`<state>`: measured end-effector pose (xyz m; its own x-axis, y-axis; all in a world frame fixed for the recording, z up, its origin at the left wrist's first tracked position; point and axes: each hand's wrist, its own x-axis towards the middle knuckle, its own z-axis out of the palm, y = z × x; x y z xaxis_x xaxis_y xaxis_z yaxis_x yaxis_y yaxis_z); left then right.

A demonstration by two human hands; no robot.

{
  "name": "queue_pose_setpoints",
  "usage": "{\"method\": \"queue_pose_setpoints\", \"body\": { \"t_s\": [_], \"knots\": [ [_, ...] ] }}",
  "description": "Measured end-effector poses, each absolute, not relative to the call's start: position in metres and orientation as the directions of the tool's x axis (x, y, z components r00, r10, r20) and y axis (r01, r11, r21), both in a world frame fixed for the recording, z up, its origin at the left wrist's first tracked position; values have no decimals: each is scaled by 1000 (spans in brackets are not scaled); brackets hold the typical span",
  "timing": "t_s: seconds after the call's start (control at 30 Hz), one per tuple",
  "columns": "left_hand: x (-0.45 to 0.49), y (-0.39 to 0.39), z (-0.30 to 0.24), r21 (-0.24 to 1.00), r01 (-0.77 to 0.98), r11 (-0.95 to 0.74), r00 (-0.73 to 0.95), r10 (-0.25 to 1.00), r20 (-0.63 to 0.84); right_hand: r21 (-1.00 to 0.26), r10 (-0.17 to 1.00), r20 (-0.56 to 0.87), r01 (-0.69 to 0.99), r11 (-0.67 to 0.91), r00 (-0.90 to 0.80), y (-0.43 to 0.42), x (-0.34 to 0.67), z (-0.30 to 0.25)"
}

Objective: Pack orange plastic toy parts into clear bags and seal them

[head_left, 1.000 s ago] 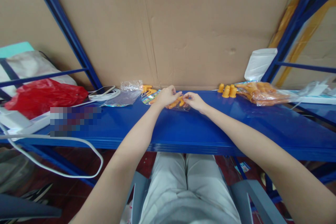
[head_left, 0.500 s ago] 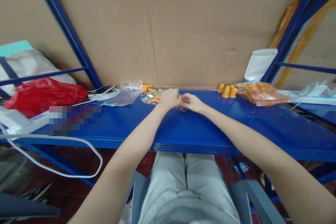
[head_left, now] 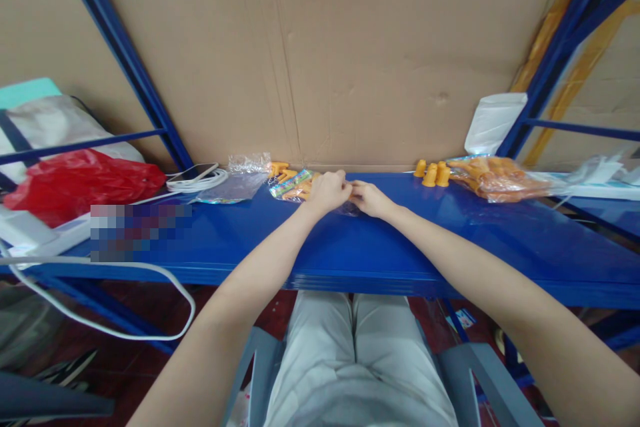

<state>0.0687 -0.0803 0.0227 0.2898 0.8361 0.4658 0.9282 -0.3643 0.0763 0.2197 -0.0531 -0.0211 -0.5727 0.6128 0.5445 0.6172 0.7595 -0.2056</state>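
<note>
A clear plastic bag [head_left: 296, 192] with a colourful printed header and orange pieces inside lies on the blue shelf. My left hand [head_left: 330, 191] rests over its right part with fingers curled. Close beside it, my right hand [head_left: 370, 199] pinches at the bag's right end, and the fingertips of both hands nearly meet. Crumpled clear film shows just below them. What exactly sits between the fingers is mostly hidden. Loose orange plastic pieces [head_left: 281, 171] lie behind the bag, next to a flat clear bag [head_left: 235, 188].
Several orange cone-like pieces [head_left: 430, 173] stand right of my hands, beside a clear bag of orange parts [head_left: 493, 179]. Leftward are a phone with a coiled white cable [head_left: 200, 179] and a red plastic bag [head_left: 85, 183]. A cardboard panel [head_left: 350, 67] closes off the back.
My left hand has shifted slightly right and closed in on my right hand. The orange bit visible between them before is now mostly covered.
</note>
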Motion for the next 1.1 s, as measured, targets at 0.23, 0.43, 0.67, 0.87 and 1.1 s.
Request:
{"method": "queue_pose_setpoints", "body": {
  "t_s": [0.23, 0.43, 0.67, 0.87, 1.1],
  "knots": [
    [66, -70, 20, 205, 863, -461, 292, 787, 544, 123, 725, 360, 800, 588, -587, -80, 204, -8],
    [65, -70, 21, 293, 757, -584, 374, 756, 537, 176, 781, 322, 845, 505, -535, -88, 199, -2],
    [63, -69, 26, 437, 629, -643, 392, 748, 536, 55, 755, 361, 821, 568, -547, -84, 201, -5],
    [31, -40, 30, 543, 746, -386, 15, 825, 566, -147, 623, 493, 648, 747, -607, -66, 206, -17],
    [17, -22, 14, 525, 846, -97, -127, 919, 374, -221, 626, 474, 605, 765, -619, -64, 208, -18]
  ]
}}
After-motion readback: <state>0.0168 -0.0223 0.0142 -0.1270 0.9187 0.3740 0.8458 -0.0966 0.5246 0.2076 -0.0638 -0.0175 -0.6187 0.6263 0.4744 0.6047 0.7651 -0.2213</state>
